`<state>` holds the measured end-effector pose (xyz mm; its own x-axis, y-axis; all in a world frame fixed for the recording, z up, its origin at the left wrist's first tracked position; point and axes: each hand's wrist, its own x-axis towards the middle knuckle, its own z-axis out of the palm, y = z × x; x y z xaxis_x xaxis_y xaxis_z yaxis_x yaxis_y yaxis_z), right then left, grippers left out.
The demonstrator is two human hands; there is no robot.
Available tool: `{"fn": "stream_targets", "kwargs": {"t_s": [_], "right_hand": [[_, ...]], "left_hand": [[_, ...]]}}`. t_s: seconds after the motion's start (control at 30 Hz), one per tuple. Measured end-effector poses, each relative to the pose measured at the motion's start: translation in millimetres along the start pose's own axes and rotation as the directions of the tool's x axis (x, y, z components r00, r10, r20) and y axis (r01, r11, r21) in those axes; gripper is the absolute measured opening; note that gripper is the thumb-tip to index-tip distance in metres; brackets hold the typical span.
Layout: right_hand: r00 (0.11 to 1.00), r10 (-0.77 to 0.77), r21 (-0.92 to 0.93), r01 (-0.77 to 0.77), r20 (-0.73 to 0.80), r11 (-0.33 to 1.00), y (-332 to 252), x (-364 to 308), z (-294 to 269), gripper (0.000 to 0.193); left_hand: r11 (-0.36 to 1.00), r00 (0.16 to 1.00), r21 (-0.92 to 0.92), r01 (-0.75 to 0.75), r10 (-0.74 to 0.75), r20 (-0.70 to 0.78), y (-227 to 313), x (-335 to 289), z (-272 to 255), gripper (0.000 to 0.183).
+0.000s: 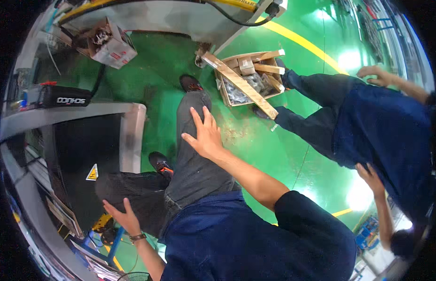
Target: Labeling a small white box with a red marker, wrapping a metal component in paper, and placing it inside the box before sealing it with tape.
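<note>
My right hand (206, 136) hovers over or rests on my right thigh, its fingers spread and nothing in them; I cannot tell whether it touches the trousers. Beside my left leg, my left hand (125, 218) is also empty, with thumb and fingers apart and a watch (138, 238) on its wrist. Ahead of me on the floor stands an open carton (226, 97) with clear plastic bags and wood pieces in it. A long wooden plank (241, 85) lies slantwise across its top. Neither hand is near the carton.
A co-worker (382, 124) stands at the right, feet close to the carton. On my left is a grey and black machine (132, 138) with a yellow warning sticker (92, 173). A smaller cardboard box (116, 49) sits far left. Yellow lines (302, 42) mark the green floor (286, 145).
</note>
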<state>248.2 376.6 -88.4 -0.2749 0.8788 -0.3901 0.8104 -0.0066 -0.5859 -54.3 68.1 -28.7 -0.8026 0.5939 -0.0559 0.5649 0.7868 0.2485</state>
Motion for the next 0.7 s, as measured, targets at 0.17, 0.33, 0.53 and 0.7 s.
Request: {"fn": "stream_targets", "kwargs": {"t_s": [0.17, 0.33, 0.53, 0.7], "right_hand": [[0.999, -0.037, 0.104, 0.037, 0.004, 0.994, 4, 29, 2, 0.089], [0.994, -0.106, 0.130, 0.108, -0.025, 0.986, 6, 45, 1, 0.088], [0.991, -0.134, 0.170, 0.135, -0.021, 0.976, 2, 54, 3, 0.087], [0.992, -0.124, 0.175, 0.124, -0.014, 0.977, 0, 57, 4, 0.088]], "left_hand": [[0.998, 0.998, -0.022, 0.060, -0.060, 0.026, 16, 9, -5, 0.094], [0.987, 0.987, 0.020, 0.158, -0.159, 0.018, 16, 5, -5, 0.092], [0.983, 0.983, 0.038, 0.180, -0.181, 0.023, 15, 6, -2, 0.093], [0.979, 0.978, 0.046, 0.197, -0.200, 0.055, 11, 9, -3, 0.097]]}}
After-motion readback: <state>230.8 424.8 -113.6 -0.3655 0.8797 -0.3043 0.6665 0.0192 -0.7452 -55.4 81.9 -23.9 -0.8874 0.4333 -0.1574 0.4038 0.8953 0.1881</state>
